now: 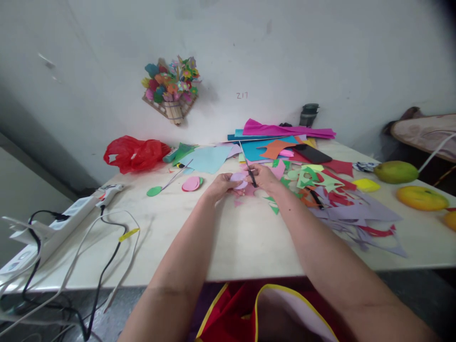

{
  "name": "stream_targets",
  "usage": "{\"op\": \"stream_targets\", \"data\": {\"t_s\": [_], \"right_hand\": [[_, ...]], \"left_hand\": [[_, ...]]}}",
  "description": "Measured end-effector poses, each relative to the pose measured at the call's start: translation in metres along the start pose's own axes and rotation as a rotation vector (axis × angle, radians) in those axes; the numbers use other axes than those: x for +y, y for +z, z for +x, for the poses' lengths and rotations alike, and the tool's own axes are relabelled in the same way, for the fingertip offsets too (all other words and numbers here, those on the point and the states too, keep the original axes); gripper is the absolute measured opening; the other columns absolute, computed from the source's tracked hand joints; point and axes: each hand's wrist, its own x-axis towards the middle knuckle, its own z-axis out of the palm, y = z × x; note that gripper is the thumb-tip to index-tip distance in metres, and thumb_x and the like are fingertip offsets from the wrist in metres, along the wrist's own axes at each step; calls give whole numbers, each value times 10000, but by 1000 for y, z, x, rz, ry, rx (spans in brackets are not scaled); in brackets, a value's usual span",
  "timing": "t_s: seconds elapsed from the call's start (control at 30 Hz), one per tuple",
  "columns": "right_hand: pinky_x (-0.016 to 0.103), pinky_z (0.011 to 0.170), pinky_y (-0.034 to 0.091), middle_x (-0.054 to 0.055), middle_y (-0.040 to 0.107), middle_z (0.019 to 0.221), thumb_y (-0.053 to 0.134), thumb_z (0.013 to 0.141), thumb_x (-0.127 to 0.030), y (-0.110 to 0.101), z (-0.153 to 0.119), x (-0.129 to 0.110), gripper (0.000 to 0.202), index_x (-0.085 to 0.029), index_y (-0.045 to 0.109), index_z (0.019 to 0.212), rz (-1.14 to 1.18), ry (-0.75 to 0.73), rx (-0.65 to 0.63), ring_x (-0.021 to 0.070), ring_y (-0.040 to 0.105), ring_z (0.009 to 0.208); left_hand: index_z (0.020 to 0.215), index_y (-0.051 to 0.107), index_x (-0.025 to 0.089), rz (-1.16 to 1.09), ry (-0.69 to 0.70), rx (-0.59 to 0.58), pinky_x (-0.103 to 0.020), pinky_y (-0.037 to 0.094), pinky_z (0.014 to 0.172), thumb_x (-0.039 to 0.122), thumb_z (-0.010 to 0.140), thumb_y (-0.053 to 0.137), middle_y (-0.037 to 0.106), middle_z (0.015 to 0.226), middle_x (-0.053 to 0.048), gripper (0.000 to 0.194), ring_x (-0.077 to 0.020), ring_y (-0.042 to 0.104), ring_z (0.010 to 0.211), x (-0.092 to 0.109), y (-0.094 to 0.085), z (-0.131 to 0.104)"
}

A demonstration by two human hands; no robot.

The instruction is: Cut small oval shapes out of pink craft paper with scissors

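Note:
A pale purple round paper piece [238, 178] is pinched at its left side by my left hand [221, 185]. My right hand [262, 178] is closed round black-handled scissors [251, 176], whose blades point up and away; its fingertips also reach the right edge of the purple piece. Under and around my hands lie small pink scraps [251, 190]. Left of them, a small stack of pink rounds [191, 184] rests on the table with green and red edges showing. Farther left is a green round [154, 191] beside a thin stick.
Colored paper scraps [342, 209] cover the table's right side, near a mango [396, 172] and another yellow fruit [422, 198]. Paper sheets [210, 158] lie behind my hands. A red plastic bag [133, 154] sits back left, a power strip [74, 213] with cables front left.

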Motion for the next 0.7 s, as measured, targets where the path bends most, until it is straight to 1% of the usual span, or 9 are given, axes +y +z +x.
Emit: {"op": "stream_targets", "data": {"t_s": [0.17, 0.3, 0.47, 0.6, 0.7], "right_hand": [[225, 489, 357, -75, 517, 539, 743, 463, -245, 2, 2, 3, 439, -165, 564, 856, 36, -51, 40, 76, 445, 484], [228, 492, 369, -67, 528, 556, 736, 471, -253, 4, 3, 3, 416, -166, 569, 842, 64, -75, 91, 82, 458, 497], [233, 507, 391, -63, 545, 576, 716, 497, -269, 7, 5, 4, 401, -178, 563, 857, 48, -103, 166, 88, 479, 509], [242, 496, 399, -61, 554, 567, 710, 494, -305, 9, 8, 8, 412, -172, 557, 853, 52, -124, 232, 97, 490, 496], [240, 484, 402, -63, 555, 560, 719, 499, -304, 11, 8, 8, 408, -174, 553, 849, 56, -134, 257, 99, 497, 488]], "left_hand": [[865, 624, 85, -28, 21, 41, -275, 529, 579, 256, 654, 746, 677, 689, -68, 298, -170, 655, 570, -1, 1, 1], [831, 602, 106, -77, 38, 83, -257, 521, 566, 276, 664, 737, 665, 652, -52, 273, -144, 634, 531, -2, 4, 3], [825, 607, 118, -188, 65, 232, -191, 461, 465, 264, 649, 732, 651, 646, -28, 261, -86, 562, 446, -6, 12, 8], [808, 610, 118, -266, 100, 336, -214, 482, 499, 277, 608, 762, 646, 672, -24, 296, -95, 574, 491, -8, 22, 11], [772, 610, 115, -290, 128, 391, -222, 494, 532, 277, 581, 779, 641, 681, -22, 303, -110, 596, 557, -9, 26, 13]]}}
